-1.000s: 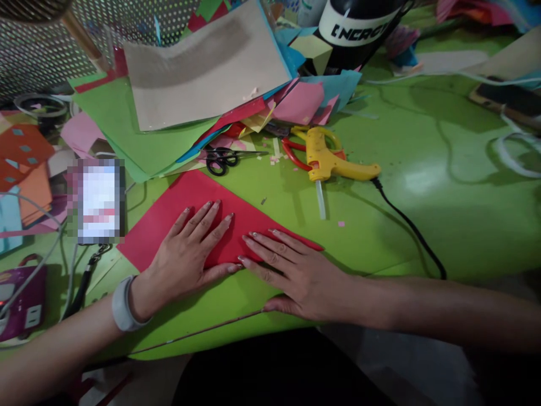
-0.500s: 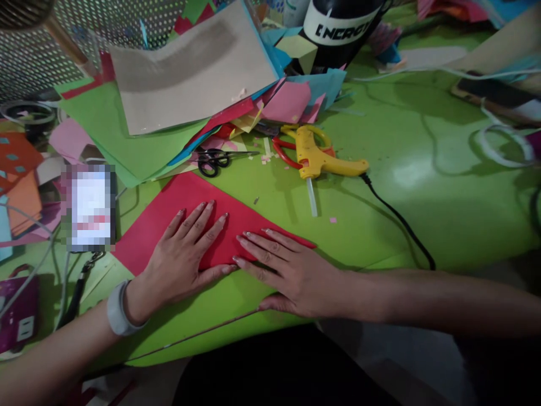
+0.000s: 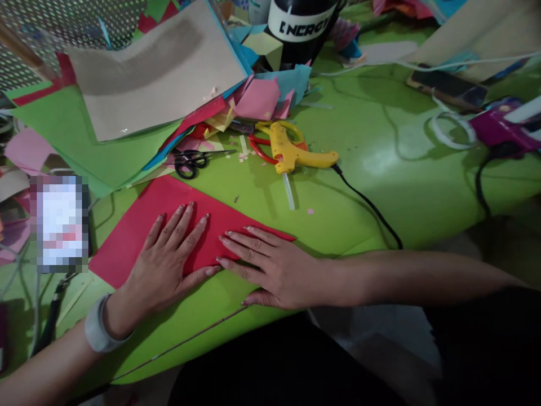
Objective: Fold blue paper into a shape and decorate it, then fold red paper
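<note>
A sheet of red paper [image 3: 146, 225] lies slantwise on the green table [image 3: 372, 186]. On its left part my left hand [image 3: 169, 254] rests flat, fingers spread and pointing away from me. My right hand [image 3: 270, 268] lies palm down across the sheet's right part, fingers stretched to the left, covering much of that edge. The two hands are close together but apart. Beyond the sheet are a pair of black-handled scissors [image 3: 192, 162] and a yellow glue gun [image 3: 291, 149] with a clear glue stick, which lies over red and yellow scissor handles.
Green sheets [image 3: 51, 118], a grey-beige board [image 3: 147, 84] and pink scraps [image 3: 257, 97] are piled at the back. A black cup [image 3: 300, 34] stands behind. At left lies a phone [image 3: 59, 223]; another phone [image 3: 448, 87] is far right, near another person's arm [image 3: 477, 34] and a purple device [image 3: 502, 127].
The view has turned a little to the right, so things appear shifted left. Both hands stay flat on the red paper, with hardly any movement of their own.
</note>
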`<state>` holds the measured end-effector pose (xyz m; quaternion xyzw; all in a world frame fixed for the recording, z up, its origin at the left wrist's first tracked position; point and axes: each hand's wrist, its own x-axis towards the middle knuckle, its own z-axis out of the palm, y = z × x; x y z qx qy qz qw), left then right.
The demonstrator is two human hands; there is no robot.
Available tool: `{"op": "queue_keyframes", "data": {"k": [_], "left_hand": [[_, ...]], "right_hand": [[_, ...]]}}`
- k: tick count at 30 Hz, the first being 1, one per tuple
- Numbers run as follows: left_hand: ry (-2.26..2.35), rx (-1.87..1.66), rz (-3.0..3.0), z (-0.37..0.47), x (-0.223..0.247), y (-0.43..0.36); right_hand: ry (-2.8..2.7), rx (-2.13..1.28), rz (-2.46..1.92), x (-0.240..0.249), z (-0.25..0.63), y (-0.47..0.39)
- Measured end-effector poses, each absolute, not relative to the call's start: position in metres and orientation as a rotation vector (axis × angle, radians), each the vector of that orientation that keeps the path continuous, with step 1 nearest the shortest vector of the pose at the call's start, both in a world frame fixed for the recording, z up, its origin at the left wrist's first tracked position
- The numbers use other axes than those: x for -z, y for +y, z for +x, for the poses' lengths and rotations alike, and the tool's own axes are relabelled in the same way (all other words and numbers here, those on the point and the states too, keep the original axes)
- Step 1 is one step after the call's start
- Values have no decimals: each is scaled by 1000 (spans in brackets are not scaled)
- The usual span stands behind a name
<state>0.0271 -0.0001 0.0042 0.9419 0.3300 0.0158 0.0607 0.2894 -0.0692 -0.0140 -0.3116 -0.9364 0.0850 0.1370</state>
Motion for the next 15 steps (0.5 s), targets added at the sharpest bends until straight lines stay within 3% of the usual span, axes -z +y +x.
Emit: {"op": "queue_keyframes", "data": {"k": [15], "left_hand": [[966, -130, 2835, 27, -3, 5]], "right_hand": [[-2670, -211, -929, 20, 291, -67]]}}
